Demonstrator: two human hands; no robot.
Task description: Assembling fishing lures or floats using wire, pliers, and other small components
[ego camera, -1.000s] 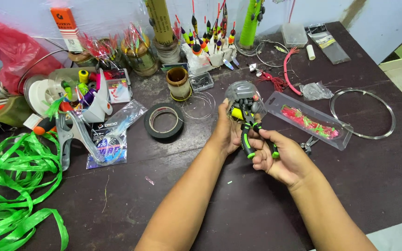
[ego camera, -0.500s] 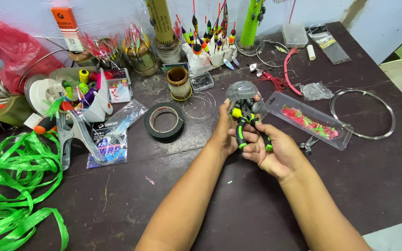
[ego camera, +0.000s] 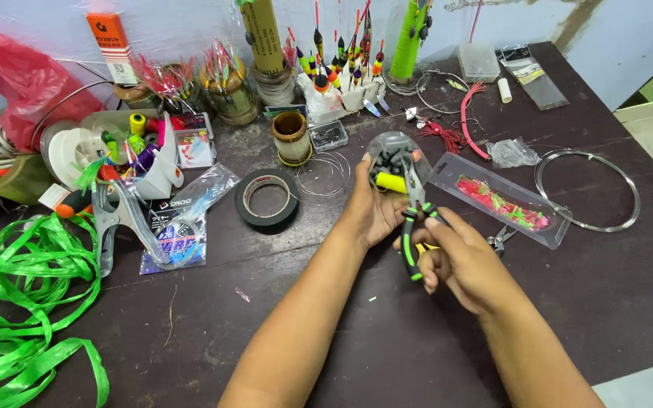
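My right hand (ego camera: 466,261) grips a pair of pliers (ego camera: 415,219) with black and green handles, jaws pointing up and away from me. My left hand (ego camera: 372,208) holds a small yellow cylinder (ego camera: 391,182) right at the plier jaws. Behind both sits a round clear tub of small dark weights (ego camera: 393,151), partly hidden by my left fingers. A clear flat box of pink and green lures (ego camera: 502,200) lies just right of the pliers.
A black tape roll (ego camera: 267,199) lies left of my hands on the dark table (ego camera: 326,332). Green plastic ribbon (ego camera: 20,302) piles at the left edge. Fishing floats (ego camera: 338,60), jars and spools crowd the back. A wire ring (ego camera: 587,189) lies at the right.
Both hands have shifted slightly left and closer together, with the pliers raised toward the yellow piece.
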